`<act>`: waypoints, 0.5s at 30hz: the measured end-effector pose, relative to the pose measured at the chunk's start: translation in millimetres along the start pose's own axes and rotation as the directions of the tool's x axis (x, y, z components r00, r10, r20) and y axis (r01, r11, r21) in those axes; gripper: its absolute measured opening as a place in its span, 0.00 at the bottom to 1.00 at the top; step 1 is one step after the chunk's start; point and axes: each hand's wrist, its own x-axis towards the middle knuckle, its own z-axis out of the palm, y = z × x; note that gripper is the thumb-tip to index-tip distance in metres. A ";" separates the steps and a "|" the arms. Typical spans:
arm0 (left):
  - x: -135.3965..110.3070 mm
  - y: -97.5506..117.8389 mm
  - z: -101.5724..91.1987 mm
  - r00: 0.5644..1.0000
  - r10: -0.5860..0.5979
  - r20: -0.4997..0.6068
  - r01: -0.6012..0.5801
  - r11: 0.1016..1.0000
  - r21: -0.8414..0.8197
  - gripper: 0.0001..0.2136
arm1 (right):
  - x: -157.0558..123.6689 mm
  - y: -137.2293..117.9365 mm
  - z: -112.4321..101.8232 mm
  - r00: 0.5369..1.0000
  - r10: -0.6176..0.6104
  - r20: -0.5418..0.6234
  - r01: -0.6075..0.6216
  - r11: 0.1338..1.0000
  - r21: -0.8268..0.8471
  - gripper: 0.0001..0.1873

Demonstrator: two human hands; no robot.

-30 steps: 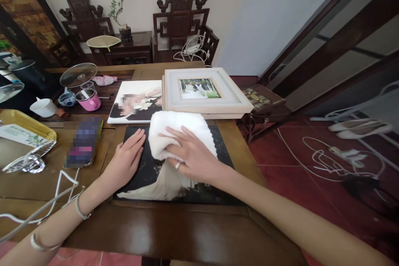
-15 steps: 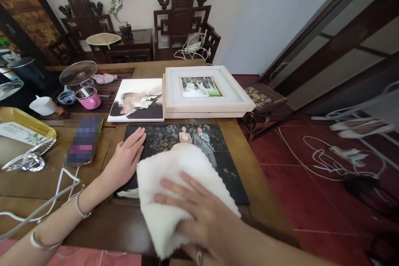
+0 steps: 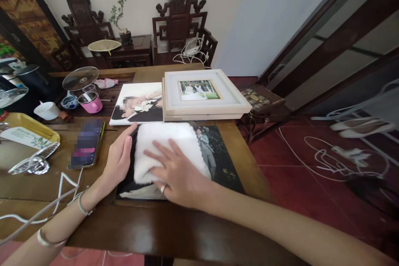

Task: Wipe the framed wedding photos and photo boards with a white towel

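A dark photo print (image 3: 222, 156) of a couple lies flat on the wooden table. My right hand (image 3: 183, 176) presses a fluffy white cloth (image 3: 170, 133) onto its left and middle part. Some of its fingers spread over the cloth, while others curl at the cloth's near edge; a ring shows on one. The cloth hides one of the pictured people. My left hand (image 3: 118, 153) rests at the print's left edge, fingers stretched out, holding nothing.
Behind the print are a white photo panel (image 3: 139, 104) and stacked pale frames (image 3: 205, 110). To the left lie a phone (image 3: 89, 145) with a white cable, a silver hair claw (image 3: 37, 162) and an oil bottle (image 3: 31, 129). A pink cup (image 3: 92, 104) stands farther back.
My right hand has pushed the white cloth away from me and leftward, from the print's near edge to its far edge. My left hand has shifted slightly left and turned on its side.
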 end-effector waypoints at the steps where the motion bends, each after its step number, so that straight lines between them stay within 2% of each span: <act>1: 0.2 -0.2 -0.7 0.999 -0.021 -0.025 0.020 0.999 -0.027 0.24 | -2.9 -6.6 0.9 0.996 -0.080 0.039 0.080 0.997 0.013 0.14; 4: 0.0 -0.9 -1.6 0.999 -0.044 -0.014 0.043 0.997 -0.065 0.25 | -21.9 -21.6 1.7 0.951 -0.287 0.117 0.282 0.958 0.059 0.12; 7: -0.5 0.4 -1.2 0.999 0.013 0.048 -0.012 1.000 -0.013 0.25 | -47.9 -27.0 -4.3 0.942 -0.317 0.114 0.307 0.947 0.095 0.11; 9: -0.8 2.2 -0.7 0.982 0.075 0.172 -0.092 0.992 0.091 0.25 | -62.1 -24.2 -13.2 0.971 -0.228 0.078 0.217 0.969 0.121 0.12; 12: -1.6 4.4 -0.1 0.919 0.078 0.386 -0.188 0.948 0.257 0.27 | -70.2 -12.3 -27.7 0.999 -0.007 -0.034 0.015 0.975 0.223 0.13; 15: -3.4 3.2 0.7 0.889 0.051 0.456 -0.228 0.911 0.343 0.27 | -60.8 3.8 -32.5 0.958 0.207 -0.196 -0.124 0.922 0.368 0.13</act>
